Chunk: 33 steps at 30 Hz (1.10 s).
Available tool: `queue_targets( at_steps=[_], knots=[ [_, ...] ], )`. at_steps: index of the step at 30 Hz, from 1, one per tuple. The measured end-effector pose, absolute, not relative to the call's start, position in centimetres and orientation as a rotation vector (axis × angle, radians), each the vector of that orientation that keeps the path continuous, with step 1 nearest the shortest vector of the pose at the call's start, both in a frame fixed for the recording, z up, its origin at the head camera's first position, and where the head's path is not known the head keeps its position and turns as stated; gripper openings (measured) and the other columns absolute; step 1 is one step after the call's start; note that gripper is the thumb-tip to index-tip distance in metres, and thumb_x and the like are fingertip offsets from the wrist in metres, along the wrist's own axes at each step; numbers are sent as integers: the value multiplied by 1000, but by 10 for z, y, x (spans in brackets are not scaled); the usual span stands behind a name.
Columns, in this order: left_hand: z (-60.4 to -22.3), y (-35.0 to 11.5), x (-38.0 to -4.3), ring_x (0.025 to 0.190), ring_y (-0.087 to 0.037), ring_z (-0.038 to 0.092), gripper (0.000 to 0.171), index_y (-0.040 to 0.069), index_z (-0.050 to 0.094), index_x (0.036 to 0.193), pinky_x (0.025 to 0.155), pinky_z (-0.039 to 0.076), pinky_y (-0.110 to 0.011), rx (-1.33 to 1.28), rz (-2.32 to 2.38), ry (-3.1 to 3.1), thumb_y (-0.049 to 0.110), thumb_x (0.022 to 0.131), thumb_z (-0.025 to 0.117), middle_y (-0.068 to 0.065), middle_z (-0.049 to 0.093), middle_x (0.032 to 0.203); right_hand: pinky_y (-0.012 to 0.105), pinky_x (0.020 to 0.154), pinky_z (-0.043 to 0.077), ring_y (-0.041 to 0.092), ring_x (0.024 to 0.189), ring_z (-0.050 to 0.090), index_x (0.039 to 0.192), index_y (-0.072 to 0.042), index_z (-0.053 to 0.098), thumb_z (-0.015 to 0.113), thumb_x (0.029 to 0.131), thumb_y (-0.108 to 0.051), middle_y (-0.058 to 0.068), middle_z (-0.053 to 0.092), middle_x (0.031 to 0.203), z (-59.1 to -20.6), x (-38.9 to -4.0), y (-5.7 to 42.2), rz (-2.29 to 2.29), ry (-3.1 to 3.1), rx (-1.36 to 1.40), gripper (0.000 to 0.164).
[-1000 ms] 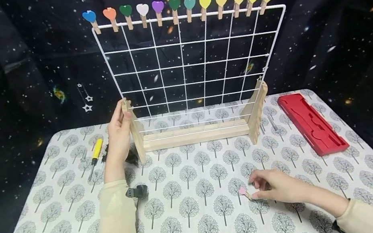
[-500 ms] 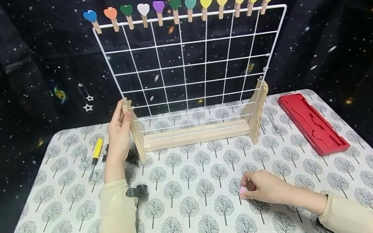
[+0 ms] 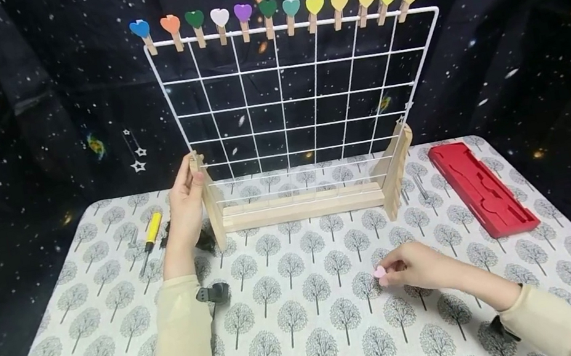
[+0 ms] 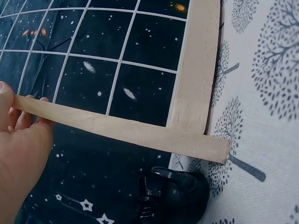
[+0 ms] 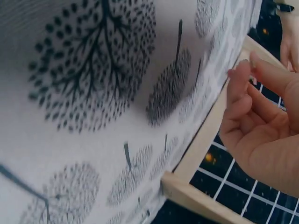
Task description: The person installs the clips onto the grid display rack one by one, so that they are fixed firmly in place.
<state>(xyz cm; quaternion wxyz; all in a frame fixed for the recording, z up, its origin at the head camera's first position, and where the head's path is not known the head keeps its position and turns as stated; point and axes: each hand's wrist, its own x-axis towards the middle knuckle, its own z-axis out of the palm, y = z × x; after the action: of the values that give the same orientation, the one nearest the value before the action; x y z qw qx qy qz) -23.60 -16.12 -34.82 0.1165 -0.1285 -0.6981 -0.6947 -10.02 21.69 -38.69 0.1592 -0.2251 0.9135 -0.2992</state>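
Observation:
My left hand [image 3: 186,203] grips the top of the left wooden upright [image 3: 214,214] of a stand, and in the left wrist view its thumb and fingers wrap the end of that wooden bar [image 4: 121,128]. Rising from the stand is a white wire grid [image 3: 279,85]. Along its top wire sits a row of small wooden clothespins with coloured hearts, such as the blue heart clothespin [image 3: 140,30] at the left end. Low over the cloth, my right hand [image 3: 417,266] pinches a pink heart clothespin [image 3: 380,273] between thumb and fingertips; its wooden part is mostly hidden by the fingers.
A yellow-handled screwdriver [image 3: 153,229] lies left of the stand. To the right is a red moulded tray [image 3: 480,190], with thin metal pieces [image 3: 421,186] near the right upright. A black object [image 4: 184,191] lies beside the stand's left foot. Tree-patterned cloth [image 3: 301,350] covers the table.
The right hand has closed its fingers on the pink heart clothespin and lifted it slightly away from me. The left hand keeps its grip on the upright.

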Motion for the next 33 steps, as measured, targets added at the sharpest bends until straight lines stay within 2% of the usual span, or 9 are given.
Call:
queue_targets(
  at_steps=[6,10,13,18,21,24,29,33],
  knots=[
    [-349,-166,-236,125,-19,33,50,24,27,136,103,27,-22,-367,-2024,-2033,28,89,43,0,35,137,20,57,51,11,63,57,98,-6,61,58,81,-21,-4,61,75,-358,-117,227,-996,2732,-656,23],
    [-350,-168,-236,124,-17,34,49,26,28,136,104,27,-24,-364,-2036,-2024,27,89,43,-1,35,137,19,65,51,6,72,60,97,-11,62,61,80,-22,-6,64,80,-315,-133,237,-1099,2901,-644,20],
    [-350,-166,-237,124,-17,35,48,25,29,135,104,27,-26,-376,-2046,-2019,26,90,43,-2,35,137,19,64,51,9,72,62,97,-11,63,63,80,-18,-2,66,81,-279,-141,246,-1304,2961,-629,19],
    [-351,-164,-238,124,-18,34,47,26,30,135,104,28,-30,-388,-2053,-2016,27,90,43,-1,36,137,18,66,52,13,72,64,98,5,62,63,77,-1,7,68,79,-225,-155,253,-1861,2876,-683,22],
    [-351,-163,-238,124,-19,34,48,26,30,135,104,28,-31,-383,-2063,-2013,27,89,44,-1,36,137,23,69,52,20,74,64,96,17,58,61,73,10,16,66,80,-201,-168,257,-2224,2673,-841,23],
    [-351,-163,-238,124,-19,35,48,26,29,135,104,28,-32,-384,-2057,-2020,27,89,43,-1,36,137,25,68,53,23,71,64,92,21,56,62,71,11,20,65,79,-180,-183,261,-2425,2591,-922,24],
    [-352,-164,-238,124,-17,35,47,27,29,135,105,27,-33,-394,-2047,-2035,28,90,42,-2,35,137,21,67,52,19,70,64,93,18,58,65,71,5,16,66,81,-151,-202,269,-2468,2631,-861,26],
    [-352,-165,-238,124,-18,35,47,28,30,135,105,27,-33,-398,-2046,-2027,28,90,43,-2,35,137,17,69,51,16,73,64,96,13,61,64,74,0,13,67,86,-131,-211,269,-2300,2787,-843,26]
  ],
)
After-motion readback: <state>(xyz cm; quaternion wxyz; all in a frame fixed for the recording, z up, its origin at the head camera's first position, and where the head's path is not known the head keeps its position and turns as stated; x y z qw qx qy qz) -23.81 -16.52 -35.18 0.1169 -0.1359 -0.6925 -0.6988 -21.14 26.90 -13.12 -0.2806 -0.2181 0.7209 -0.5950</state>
